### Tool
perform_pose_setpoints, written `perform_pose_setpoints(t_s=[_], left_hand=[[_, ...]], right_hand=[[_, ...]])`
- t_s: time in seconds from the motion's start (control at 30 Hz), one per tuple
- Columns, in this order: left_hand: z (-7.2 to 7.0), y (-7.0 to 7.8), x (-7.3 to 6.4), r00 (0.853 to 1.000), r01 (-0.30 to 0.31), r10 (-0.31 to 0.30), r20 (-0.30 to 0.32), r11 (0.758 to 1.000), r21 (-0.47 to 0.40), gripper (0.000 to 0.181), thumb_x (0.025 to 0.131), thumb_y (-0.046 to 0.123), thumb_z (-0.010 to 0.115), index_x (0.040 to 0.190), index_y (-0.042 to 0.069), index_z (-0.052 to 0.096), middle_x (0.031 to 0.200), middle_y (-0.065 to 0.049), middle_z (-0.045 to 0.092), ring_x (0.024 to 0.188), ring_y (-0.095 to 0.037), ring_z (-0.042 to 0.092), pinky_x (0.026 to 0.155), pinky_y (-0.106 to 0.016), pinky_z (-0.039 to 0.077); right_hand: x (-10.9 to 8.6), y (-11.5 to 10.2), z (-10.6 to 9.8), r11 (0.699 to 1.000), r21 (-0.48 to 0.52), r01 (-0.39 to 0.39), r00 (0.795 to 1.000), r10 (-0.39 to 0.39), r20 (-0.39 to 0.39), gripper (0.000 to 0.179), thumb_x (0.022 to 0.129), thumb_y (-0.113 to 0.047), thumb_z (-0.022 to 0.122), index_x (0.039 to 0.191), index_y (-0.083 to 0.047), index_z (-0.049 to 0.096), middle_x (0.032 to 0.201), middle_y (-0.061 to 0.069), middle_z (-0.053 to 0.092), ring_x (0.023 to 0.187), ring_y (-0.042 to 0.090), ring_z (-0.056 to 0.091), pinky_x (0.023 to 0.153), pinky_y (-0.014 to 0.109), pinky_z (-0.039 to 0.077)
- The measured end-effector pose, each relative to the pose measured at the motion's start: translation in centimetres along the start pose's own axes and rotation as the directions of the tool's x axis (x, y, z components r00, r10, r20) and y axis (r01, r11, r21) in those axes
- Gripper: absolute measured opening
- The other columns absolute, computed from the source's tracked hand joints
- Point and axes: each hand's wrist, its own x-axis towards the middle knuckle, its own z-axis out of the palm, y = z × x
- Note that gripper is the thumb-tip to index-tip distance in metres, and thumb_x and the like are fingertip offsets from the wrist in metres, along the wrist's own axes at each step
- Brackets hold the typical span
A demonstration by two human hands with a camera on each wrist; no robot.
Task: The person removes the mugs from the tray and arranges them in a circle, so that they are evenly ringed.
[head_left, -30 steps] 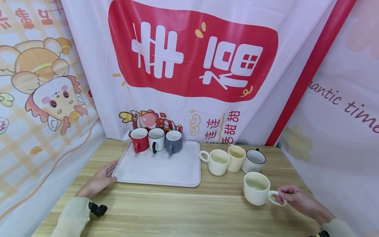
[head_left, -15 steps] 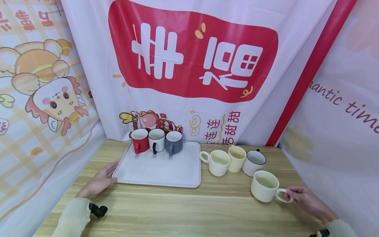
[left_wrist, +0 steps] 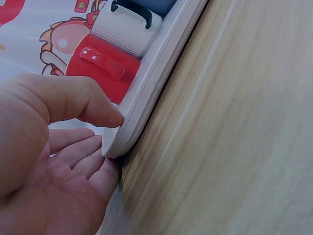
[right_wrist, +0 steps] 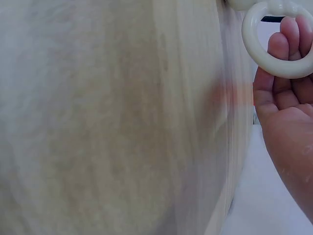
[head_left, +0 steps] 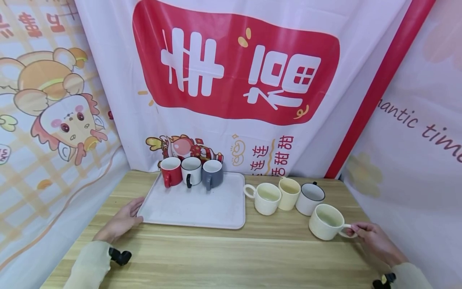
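cream mug [head_left: 326,222] held right of the tray [head_left: 195,206]
right hand [head_left: 377,239] clamped on the mug's ring handle [right_wrist: 274,67]; left hand [head_left: 120,219], well apart, pinching the tray's near-left corner

The red mug [left_wrist: 108,84] looks glossy, the tray [head_left: 196,208] smooth, the table [head_left: 216,259] wooden.

On the worktop [head_left: 216,259], toward the back left corner, a tray [head_left: 202,206]; on it, in a row from its back left corner, three mugs [head_left: 195,176]. Right of the tray, close together near the worktop's back edge, three more mugs [head_left: 288,196]. Before the rightmost, in the right hand [head_left: 375,241], another mug [head_left: 321,225].
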Motion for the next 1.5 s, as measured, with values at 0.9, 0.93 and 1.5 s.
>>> perform_pose_setpoints(t_s=[0.9, 0.93, 1.5], left_hand=[[-0.1, 0.1, 0.1, 1.0, 0.021, -0.02, 0.011, 1.0, -0.016, 0.084, 0.1, -0.005, 0.052, 0.165, -0.009, -0.001, 0.172, -0.038, 0.004, 0.157, -0.06, 0.01, 0.128, -0.067, 0.019], [-0.1, 0.0, 0.1, 1.0, 0.02, -0.02, 0.01, 1.0, -0.017, 0.084, 0.1, -0.005, 0.052, 0.165, -0.009, 0.0, 0.172, -0.037, 0.004, 0.158, -0.06, 0.01, 0.128, -0.067, 0.019], [-0.2, 0.0, 0.1, 1.0, 0.024, -0.024, 0.013, 1.0, 0.019, 0.083, 0.101, -0.003, 0.054, 0.166, -0.007, 0.002, 0.173, -0.035, 0.006, 0.158, -0.058, 0.012, 0.127, -0.061, 0.022]], right_hand=[[3.3, -10.6, 2.2, 0.909, -0.398, 0.125, 0.991, -0.131, 0.011, 0.05, 0.101, -0.034, 0.072, 0.139, -0.003, 0.066, 0.134, 0.017, 0.072, 0.11, -0.006, 0.066, 0.09, 0.007, 0.053], [3.7, -11.2, 2.7, 0.906, -0.395, 0.154, 0.988, -0.154, 0.032, 0.05, 0.1, -0.033, 0.073, 0.139, -0.004, 0.066, 0.135, 0.017, 0.072, 0.114, -0.001, 0.068, 0.093, 0.008, 0.053], [13.1, -20.5, 16.4, 0.9, -0.357, 0.252, 0.946, -0.152, 0.285, 0.069, 0.09, -0.046, 0.082, 0.149, -0.019, 0.059, 0.152, 0.008, 0.063, 0.145, 0.035, 0.055, 0.122, 0.062, 0.046]])
